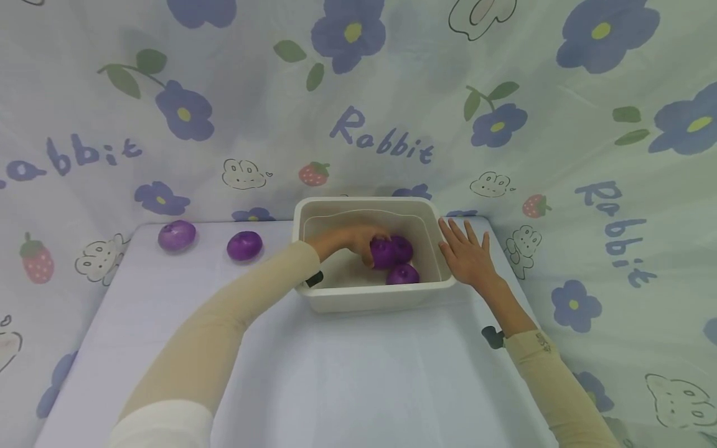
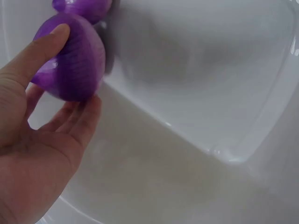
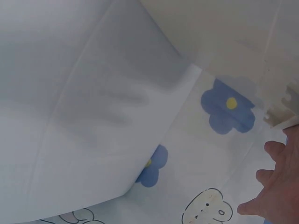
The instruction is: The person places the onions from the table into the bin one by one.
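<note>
Inside the white plastic bin (image 1: 366, 298), my left hand (image 1: 358, 239) holds a purple onion (image 1: 383, 255). In the left wrist view, the thumb lies over the held onion (image 2: 77, 60) and the fingertips touch its lower side. Another onion (image 1: 402, 247) sits right beside it, and a third onion (image 1: 403, 274) lies close to the bin's front wall. My right hand (image 1: 467, 255) is at the bin's right rim, its fingers straight and spread; the right wrist view shows only part of that hand (image 3: 280, 182) at its edge.
Two more purple onions lie on the white table at the back left: a paler onion (image 1: 177, 236) near the corner and a darker onion (image 1: 244, 246) nearer the bin. A patterned curtain (image 1: 381, 112) with flowers and rabbits rises behind the table's back edge.
</note>
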A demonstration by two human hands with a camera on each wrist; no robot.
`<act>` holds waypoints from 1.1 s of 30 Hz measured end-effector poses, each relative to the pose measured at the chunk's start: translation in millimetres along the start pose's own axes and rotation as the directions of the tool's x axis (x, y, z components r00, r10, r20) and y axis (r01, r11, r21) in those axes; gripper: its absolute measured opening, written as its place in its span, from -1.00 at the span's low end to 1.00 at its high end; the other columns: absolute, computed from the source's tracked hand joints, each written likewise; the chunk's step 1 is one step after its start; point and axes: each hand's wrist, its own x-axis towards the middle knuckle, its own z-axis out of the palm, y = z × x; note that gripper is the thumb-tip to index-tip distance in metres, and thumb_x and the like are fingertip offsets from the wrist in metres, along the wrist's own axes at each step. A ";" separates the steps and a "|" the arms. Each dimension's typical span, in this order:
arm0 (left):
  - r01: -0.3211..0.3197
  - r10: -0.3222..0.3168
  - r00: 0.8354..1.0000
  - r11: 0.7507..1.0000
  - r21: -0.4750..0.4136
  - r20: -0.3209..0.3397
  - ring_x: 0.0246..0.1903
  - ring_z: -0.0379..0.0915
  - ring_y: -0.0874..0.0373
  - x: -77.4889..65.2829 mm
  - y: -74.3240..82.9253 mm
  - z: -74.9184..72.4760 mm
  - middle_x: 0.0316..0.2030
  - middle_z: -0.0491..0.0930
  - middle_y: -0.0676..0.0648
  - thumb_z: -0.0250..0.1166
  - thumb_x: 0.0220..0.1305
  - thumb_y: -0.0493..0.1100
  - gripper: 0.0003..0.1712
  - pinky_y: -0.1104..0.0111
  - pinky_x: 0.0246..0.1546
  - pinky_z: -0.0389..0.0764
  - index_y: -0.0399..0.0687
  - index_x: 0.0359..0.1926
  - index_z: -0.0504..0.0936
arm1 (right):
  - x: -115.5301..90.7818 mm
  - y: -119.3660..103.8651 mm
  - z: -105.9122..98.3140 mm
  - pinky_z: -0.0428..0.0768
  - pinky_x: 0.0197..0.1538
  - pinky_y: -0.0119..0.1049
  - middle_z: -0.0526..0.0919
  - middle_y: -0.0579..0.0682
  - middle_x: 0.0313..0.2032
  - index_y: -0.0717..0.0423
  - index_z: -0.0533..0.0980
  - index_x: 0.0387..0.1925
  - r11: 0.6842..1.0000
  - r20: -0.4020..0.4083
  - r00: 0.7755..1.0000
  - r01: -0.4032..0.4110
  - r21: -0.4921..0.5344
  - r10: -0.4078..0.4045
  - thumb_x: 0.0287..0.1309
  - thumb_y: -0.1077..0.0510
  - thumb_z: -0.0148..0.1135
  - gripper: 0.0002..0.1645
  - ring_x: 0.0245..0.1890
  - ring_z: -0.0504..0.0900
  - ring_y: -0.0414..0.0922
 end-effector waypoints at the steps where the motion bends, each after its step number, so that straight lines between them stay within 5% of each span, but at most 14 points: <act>1: 0.005 -0.005 1.000 1.000 0.004 0.014 0.27 0.32 -0.12 0.5 0.0 0.9 0.27 0.42 -0.27 0.54 -0.03 -0.35 -0.09 0.17 0.28 0.37 -0.17 0.38 0.37 | -0.1 -0.3 -0.3 -0.47 0.36 0.38 -0.12 0.08 0.56 -0.08 -0.13 0.60 1.000 0.000 1.000 0.000 0.000 0.000 0.56 -0.18 -0.38 -0.28 0.52 -0.33 0.21; 11: 0.042 -0.046 0.986 0.999 0.032 0.163 0.26 0.33 -0.10 5.7 -4.1 9.9 0.28 0.38 -0.29 0.52 0.07 -0.31 -0.08 0.22 0.24 0.43 -0.13 0.44 0.29 | 0.7 -0.4 0.3 -0.46 0.36 0.39 -0.12 0.08 0.56 -0.09 -0.14 0.60 1.000 -0.003 1.000 0.000 -0.003 0.000 0.55 -0.20 -0.40 -0.27 0.52 -0.34 0.20; 24: 0.062 -0.101 0.962 0.986 0.157 0.253 0.26 0.32 -0.05 4.0 -5.0 14.5 0.28 0.40 -0.23 0.51 0.09 -0.29 -0.10 0.21 0.27 0.38 0.02 0.43 0.32 | 0.5 -0.4 -0.3 -0.49 0.36 0.37 -0.11 0.09 0.56 -0.08 -0.13 0.60 1.000 -0.001 1.000 -0.007 0.005 0.007 0.55 -0.19 -0.38 -0.27 0.52 -0.34 0.20; 33: 0.088 -0.131 0.946 0.984 0.156 0.296 0.27 0.30 -0.04 2.6 -2.9 17.4 0.31 0.38 -0.24 0.51 0.07 -0.33 -0.06 0.27 0.20 0.44 -0.01 0.45 0.29 | 0.5 -0.8 -0.3 -0.50 0.36 0.36 -0.12 0.09 0.56 -0.08 -0.14 0.60 1.000 0.012 1.000 -0.007 0.010 0.007 0.56 -0.20 -0.41 -0.27 0.52 -0.35 0.20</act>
